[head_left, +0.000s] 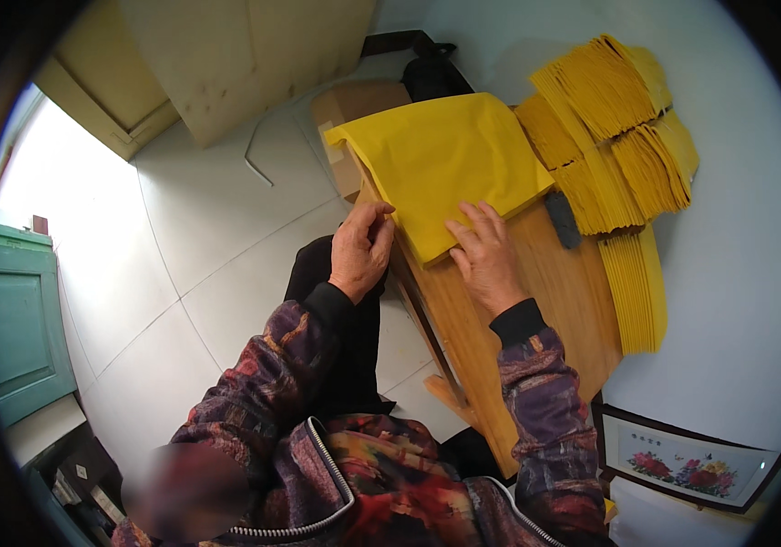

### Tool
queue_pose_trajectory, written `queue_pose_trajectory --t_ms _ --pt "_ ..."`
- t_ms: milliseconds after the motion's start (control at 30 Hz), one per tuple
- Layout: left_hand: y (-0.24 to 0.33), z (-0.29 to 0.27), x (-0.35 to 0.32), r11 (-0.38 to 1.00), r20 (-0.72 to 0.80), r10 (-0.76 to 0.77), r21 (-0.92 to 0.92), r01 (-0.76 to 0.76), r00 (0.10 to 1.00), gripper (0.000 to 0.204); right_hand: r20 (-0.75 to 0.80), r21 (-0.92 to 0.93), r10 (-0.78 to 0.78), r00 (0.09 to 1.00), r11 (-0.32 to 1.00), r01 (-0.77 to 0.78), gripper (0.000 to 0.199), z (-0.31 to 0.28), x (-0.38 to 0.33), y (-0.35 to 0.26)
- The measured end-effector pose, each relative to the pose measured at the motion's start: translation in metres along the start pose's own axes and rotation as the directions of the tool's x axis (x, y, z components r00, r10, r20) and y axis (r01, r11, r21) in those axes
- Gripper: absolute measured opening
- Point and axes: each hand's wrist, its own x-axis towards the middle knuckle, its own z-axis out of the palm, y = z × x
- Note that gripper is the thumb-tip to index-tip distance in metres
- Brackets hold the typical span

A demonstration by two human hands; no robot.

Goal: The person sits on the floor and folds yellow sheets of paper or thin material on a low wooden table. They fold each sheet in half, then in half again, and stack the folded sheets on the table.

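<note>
Nearest to the lens we are noting patterned jacket sleeves (536,410) running up from the lower edge to both hands. We are observing the left hand (360,251) gripping the near left edge of a stack of yellow paper sheets (450,159), its fingers (374,219) curled together and clamped on that edge. We are seeing the right hand (484,255) lying flat on the stack's near corner, its fingers (480,219) spread slightly apart and pressing down, clamped on nothing. We are finding the stack lying on a wooden counter (545,292), overhanging its far left side. We are recording fanned bundles of folded yellow paper (614,137) lying beyond the counter's right edge, well apart from the hands. We are also noting a dark block (562,219) on the counter just beside the stack, and a framed flower picture (687,465) at lower right.
</note>
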Motion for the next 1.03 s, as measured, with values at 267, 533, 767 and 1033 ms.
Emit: queue_pose_trajectory --t_ms 267,533,767,1033 --pt "0.004 0.000 0.004 0.994 0.046 0.109 -0.012 -0.108 0.993 0.031 -0.054 0.142 -0.041 0.998 0.989 0.048 0.026 0.001 0.008 0.010" --pt "0.002 -0.001 0.015 0.988 0.230 0.143 -0.091 -0.125 0.963 0.054 -0.022 0.370 0.019 1.000 0.929 -0.009 0.014 -0.006 0.024 0.018" --pt "-0.007 -0.009 0.033 0.983 0.345 0.066 -0.181 -0.002 0.936 0.042 0.120 0.578 0.114 0.986 0.799 -0.163 0.011 -0.014 0.034 0.025" --pt "-0.007 -0.009 0.034 0.933 0.397 -0.081 -0.292 0.210 0.914 0.032 0.286 0.653 0.126 0.950 0.700 -0.290 0.010 -0.020 0.043 0.036"
